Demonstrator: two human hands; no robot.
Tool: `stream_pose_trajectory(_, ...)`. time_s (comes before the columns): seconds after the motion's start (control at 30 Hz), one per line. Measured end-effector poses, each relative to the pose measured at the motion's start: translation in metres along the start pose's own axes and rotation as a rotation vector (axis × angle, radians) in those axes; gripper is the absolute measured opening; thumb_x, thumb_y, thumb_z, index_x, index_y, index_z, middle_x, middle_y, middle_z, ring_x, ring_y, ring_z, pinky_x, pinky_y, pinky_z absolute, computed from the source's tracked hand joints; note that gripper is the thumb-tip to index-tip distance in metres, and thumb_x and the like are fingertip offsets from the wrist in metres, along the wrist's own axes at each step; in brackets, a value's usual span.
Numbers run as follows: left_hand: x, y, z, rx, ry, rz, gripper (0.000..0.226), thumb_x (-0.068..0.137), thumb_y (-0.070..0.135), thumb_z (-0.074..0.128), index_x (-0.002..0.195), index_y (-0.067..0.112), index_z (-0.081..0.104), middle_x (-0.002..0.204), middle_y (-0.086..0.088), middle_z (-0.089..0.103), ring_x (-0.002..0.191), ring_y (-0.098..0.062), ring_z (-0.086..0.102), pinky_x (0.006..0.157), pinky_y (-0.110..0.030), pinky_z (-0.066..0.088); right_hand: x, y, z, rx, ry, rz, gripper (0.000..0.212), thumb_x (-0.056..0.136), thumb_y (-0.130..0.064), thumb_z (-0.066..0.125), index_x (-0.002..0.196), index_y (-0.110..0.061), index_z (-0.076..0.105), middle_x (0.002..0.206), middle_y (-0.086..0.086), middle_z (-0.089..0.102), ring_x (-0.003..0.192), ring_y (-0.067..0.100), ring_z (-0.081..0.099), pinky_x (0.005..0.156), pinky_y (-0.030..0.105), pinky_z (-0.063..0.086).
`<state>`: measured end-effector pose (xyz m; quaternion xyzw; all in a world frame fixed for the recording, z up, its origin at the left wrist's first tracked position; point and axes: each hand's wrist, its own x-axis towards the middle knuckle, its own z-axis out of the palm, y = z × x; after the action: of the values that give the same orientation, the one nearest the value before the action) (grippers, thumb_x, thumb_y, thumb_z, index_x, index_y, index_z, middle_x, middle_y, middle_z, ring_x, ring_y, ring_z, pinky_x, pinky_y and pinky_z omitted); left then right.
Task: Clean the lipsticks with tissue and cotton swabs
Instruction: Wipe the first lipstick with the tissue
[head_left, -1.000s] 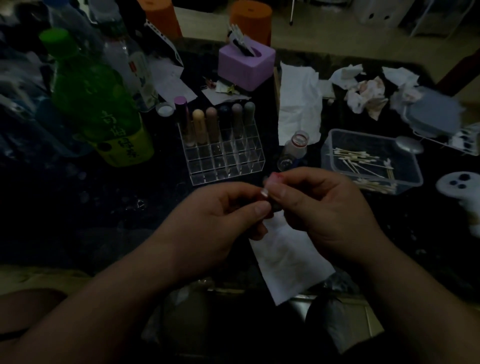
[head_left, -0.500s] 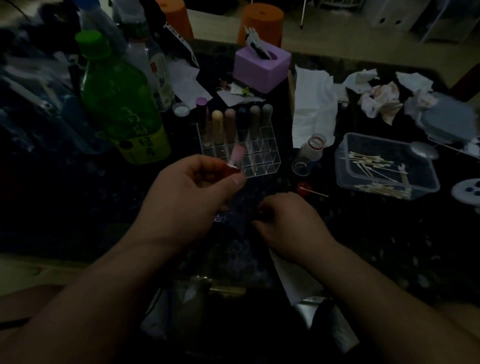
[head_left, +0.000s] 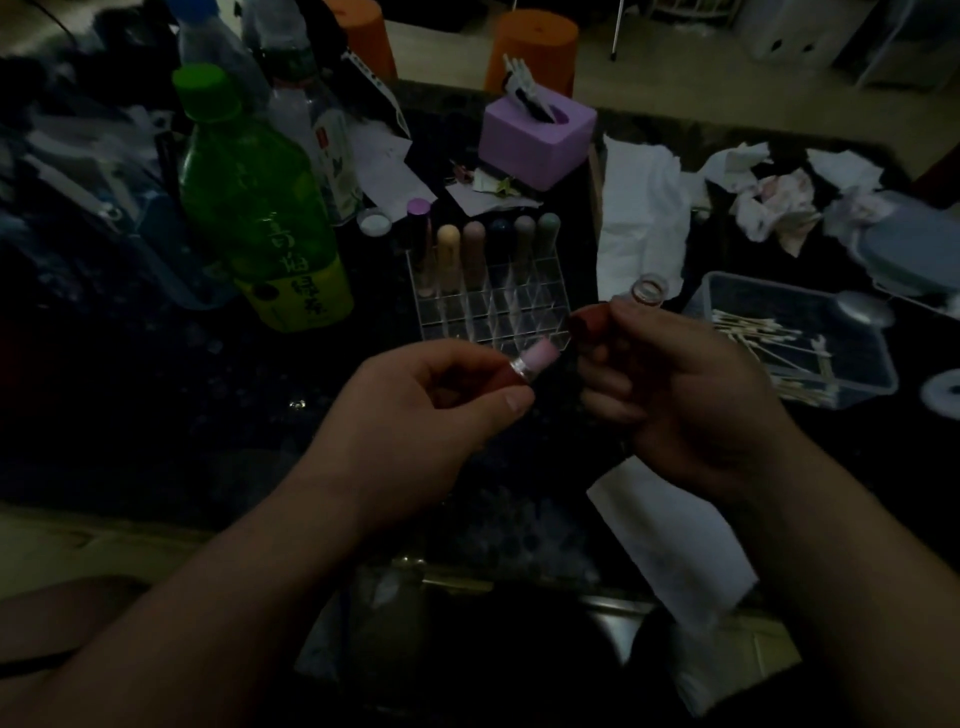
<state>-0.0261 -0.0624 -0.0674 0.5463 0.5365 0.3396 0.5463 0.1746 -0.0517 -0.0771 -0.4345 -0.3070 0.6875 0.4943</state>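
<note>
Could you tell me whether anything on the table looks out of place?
Crumpled tissues, some stained pink, lie scattered at the far right behind the swab box; the racked lipsticks stand upright and nothing looks spilled.

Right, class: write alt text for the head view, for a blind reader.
In dim light, the left hand holds an uncapped pink lipstick; the right hand holds a dark red cap beside it. Behind are a clear organizer and a box of cotton swabs.
</note>
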Motion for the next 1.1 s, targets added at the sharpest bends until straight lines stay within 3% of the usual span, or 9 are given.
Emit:
stream_pose_trajectory(0.3, 0.004, 0.002, 0.014, 0.023, -0.011, -0.034, 0.008, 0.081, 0.023, 0.078, 0.086, 0.028, 0.077, 0.078, 0.009, 0.076, 0.066, -0.003, 0.067, 0.068, -0.02, 0.055, -0.007, -0.001, -0.006, -0.227, -0.054, -0.008, 0.025, 0.092, -0.017, 0.05, 0.093, 0.0, 0.067, 0.074, 0.005, 0.069, 0.064, 0.024, 0.037, 0.057, 0.033, 0.015)
stream_pose_trajectory(0.37, 0.005, 0.001, 0.016, 0.016, -0.012, -0.038, 0.006, 0.082, 0.024, 0.077, 0.087, 0.028, 0.077, 0.079, 0.009, 0.076, 0.065, -0.003, 0.067, 0.067, -0.02, 0.056, -0.006, 0.0, -0.01, -0.281, -0.047, -0.018, 0.019, 0.09, -0.017, 0.057, 0.092, -0.007, 0.073, 0.083, 0.015, 0.065, 0.075, 0.028, 0.041, 0.058, 0.031, 0.02)
stream_pose_trajectory(0.57, 0.008, 0.002, 0.016, 0.075, -0.071, -0.004, 0.007, 0.089, 0.026, 0.069, 0.088, 0.03, 0.075, 0.068, 0.014, 0.071, 0.059, -0.001, 0.063, 0.057, -0.011, 0.049, -0.008, 0.0, -0.01, -0.403, -0.059, -0.101, 0.017, 0.092, -0.013, 0.057, 0.095, -0.008, 0.073, 0.082, 0.005, 0.074, 0.071, 0.012, 0.069, 0.061, 0.02, 0.051)
stream_pose_trajectory(0.67, 0.008, 0.001, 0.014, 0.121, -0.067, 0.047, 0.007, 0.087, 0.027, 0.072, 0.09, 0.033, 0.075, 0.075, 0.016, 0.073, 0.065, 0.001, 0.067, 0.061, -0.01, 0.05, -0.009, -0.002, -0.011, -0.485, -0.09, -0.141, 0.021, 0.085, -0.029, 0.061, 0.091, -0.015, 0.076, 0.091, 0.011, 0.075, 0.085, 0.023, 0.072, 0.073, 0.03, 0.055)
stream_pose_trajectory(0.77, 0.007, -0.004, 0.014, 0.198, -0.007, 0.124, 0.017, 0.081, 0.027, 0.078, 0.098, 0.03, 0.077, 0.087, 0.013, 0.075, 0.08, 0.001, 0.07, 0.074, -0.018, 0.056, -0.01, -0.002, -0.005, -0.547, -0.04, -0.195, 0.02, 0.082, -0.035, 0.065, 0.081, -0.019, 0.077, 0.077, 0.008, 0.074, 0.071, 0.016, 0.07, 0.063, 0.024, 0.051)
stream_pose_trajectory(0.83, 0.007, -0.008, 0.016, 0.295, 0.026, 0.179, 0.018, 0.078, 0.03, 0.08, 0.096, 0.034, 0.076, 0.089, 0.013, 0.073, 0.082, 0.0, 0.068, 0.079, -0.026, 0.057, -0.009, 0.001, -0.003, -0.613, 0.027, -0.235, 0.029, 0.081, -0.037, 0.069, 0.077, -0.009, 0.074, 0.073, 0.018, 0.07, 0.063, 0.03, 0.064, 0.056, 0.036, 0.051)
stream_pose_trajectory(0.9, 0.007, -0.011, 0.019, 0.385, 0.034, 0.196, 0.015, 0.077, 0.034, 0.08, 0.09, 0.039, 0.074, 0.086, 0.014, 0.07, 0.079, 0.0, 0.065, 0.076, -0.027, 0.055, -0.008, 0.007, -0.001, -0.67, 0.068, -0.241, 0.041, 0.082, -0.036, 0.072, 0.079, 0.004, 0.068, 0.077, 0.027, 0.067, 0.071, 0.046, 0.062, 0.062, 0.052, 0.052)
stream_pose_trajectory(1.0, 0.011, -0.015, 0.024, 0.374, 0.016, 0.148, 0.011, 0.08, 0.031, 0.079, 0.09, 0.033, 0.077, 0.082, 0.015, 0.073, 0.075, 0.003, 0.067, 0.073, -0.026, 0.057, -0.006, 0.015, 0.003, -0.718, 0.143, -0.248, 0.031, 0.081, -0.032, 0.076, 0.08, -0.001, 0.071, 0.076, 0.016, 0.072, 0.076, 0.035, 0.069, 0.07, 0.047, 0.057)
stream_pose_trajectory(1.1, 0.02, -0.018, 0.028, 0.251, 0.026, 0.088, 0.012, 0.083, 0.02, 0.077, 0.09, 0.029, 0.078, 0.079, 0.016, 0.075, 0.072, 0.004, 0.07, 0.064, -0.015, 0.054, -0.005, 0.023, 0.005, -0.75, 0.182, -0.291, 0.016, 0.079, -0.02, 0.08, 0.094, -0.016, 0.073, 0.083, 0.0, 0.075, 0.079, 0.012, 0.072, 0.073, 0.029, 0.059)
